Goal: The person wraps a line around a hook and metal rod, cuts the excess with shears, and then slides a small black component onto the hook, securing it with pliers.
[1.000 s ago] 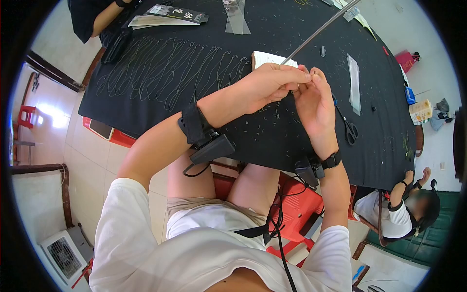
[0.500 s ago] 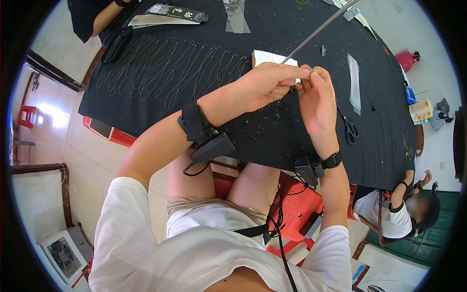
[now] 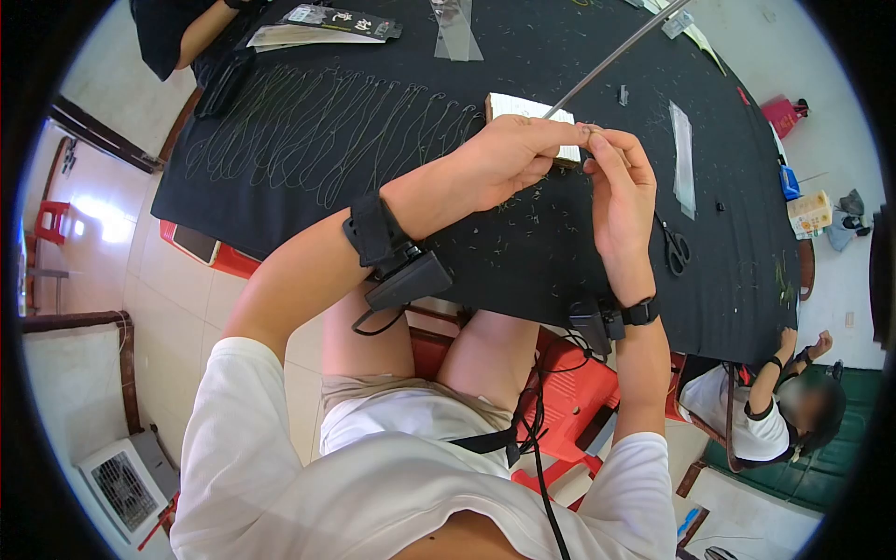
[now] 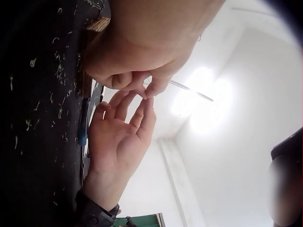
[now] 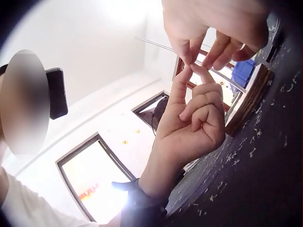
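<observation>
My left hand [image 3: 509, 163] pinches a fine thread between thumb and forefinger, just in front of a wooden block [image 3: 570, 157] with a white top. Tip to tip with it, my right hand [image 3: 623, 210] pinches at the same spot, its palm turned toward me. In the left wrist view the left hand [image 4: 142, 45] is above and the right hand [image 4: 120, 142] below, fingertips meeting. The thread is so thin that I cannot tell its full course. A slim metal rod [image 3: 616, 61] slants up from the block behind the fingers.
Several looped dark lines [image 3: 341, 131] lie in a row on the black tablecloth [image 3: 448, 271]. Scissors [image 3: 676, 250] and a clear plastic sleeve [image 3: 682, 163] are at the right. Short clippings dot the cloth. Printed packets [image 3: 327, 28] lie at the back left; another person [image 3: 761, 401] sits at the right.
My right hand has shifted slightly right, with its palm turned more upright and its fingers drawn in. The left hand has barely moved, and the fingertips of both stay together.
</observation>
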Motion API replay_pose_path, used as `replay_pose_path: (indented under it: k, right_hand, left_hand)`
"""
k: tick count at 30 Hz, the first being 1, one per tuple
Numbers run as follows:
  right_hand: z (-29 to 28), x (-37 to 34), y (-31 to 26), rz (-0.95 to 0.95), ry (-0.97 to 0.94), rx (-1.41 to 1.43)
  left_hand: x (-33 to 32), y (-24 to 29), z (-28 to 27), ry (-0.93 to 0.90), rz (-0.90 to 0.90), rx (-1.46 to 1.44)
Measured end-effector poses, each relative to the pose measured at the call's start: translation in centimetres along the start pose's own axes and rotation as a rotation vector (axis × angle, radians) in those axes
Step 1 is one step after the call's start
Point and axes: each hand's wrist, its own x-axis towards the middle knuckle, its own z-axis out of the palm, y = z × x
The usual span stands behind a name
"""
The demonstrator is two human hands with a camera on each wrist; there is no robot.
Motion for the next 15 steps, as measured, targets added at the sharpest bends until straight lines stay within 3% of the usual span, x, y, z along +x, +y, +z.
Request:
replay_pose_path:
  k: [15]
  right_hand:
    - [-0.21, -0.06, 0.11, -0.081, 0.087, -0.094]
  left_hand:
    - [-0.35, 0.36, 0.23, 0.071, 0.085, 0.104]
